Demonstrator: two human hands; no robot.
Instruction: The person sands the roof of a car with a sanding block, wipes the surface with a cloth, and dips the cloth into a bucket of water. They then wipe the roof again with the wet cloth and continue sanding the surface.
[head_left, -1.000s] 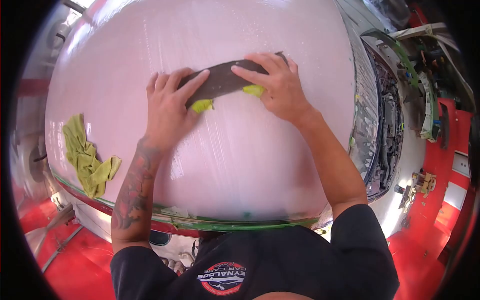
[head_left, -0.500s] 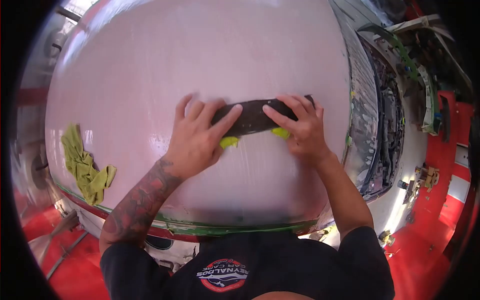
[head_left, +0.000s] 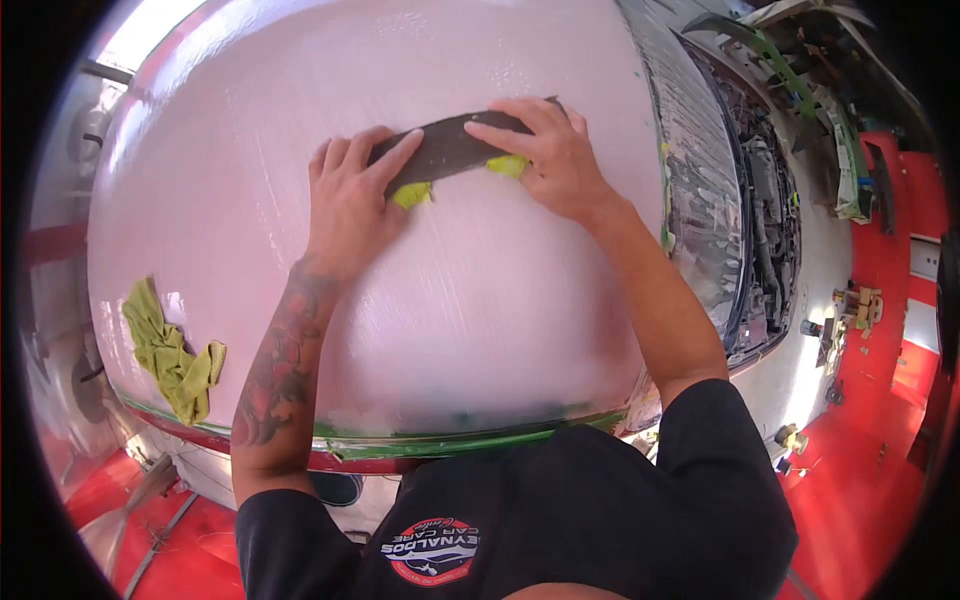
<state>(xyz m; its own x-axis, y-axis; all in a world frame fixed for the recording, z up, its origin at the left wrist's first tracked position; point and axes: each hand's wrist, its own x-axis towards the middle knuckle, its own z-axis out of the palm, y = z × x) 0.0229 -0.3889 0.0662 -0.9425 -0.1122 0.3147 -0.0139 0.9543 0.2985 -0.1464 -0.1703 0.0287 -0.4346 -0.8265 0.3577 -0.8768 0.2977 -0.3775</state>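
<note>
A long dark sanding block [head_left: 450, 145] lies flat on the wet, pinkish-primed car roof [head_left: 480, 310]. My left hand [head_left: 352, 195] grips its left end, thumb on the top face and fingers over the far edge. At the other end my right hand [head_left: 550, 155] holds it the same way. Bright yellow-green pieces [head_left: 508, 166] stick out under the near edge beside both hands; what they belong to is hidden. The block tilts slightly, its right end farther from me. Streaks of liquid cover the panel around it.
A crumpled green cloth [head_left: 168, 350] rests at the roof's left side. Green masking tape [head_left: 450, 445] runs along the near edge. To the right are a covered windshield [head_left: 705, 170] and the exposed engine bay [head_left: 775, 235]. Red flooring [head_left: 850, 480] shows beyond the car.
Both hands have pushed the sanding block away from me and a little left across the roof. My arms are stretched farther out, and the block is more tilted.
</note>
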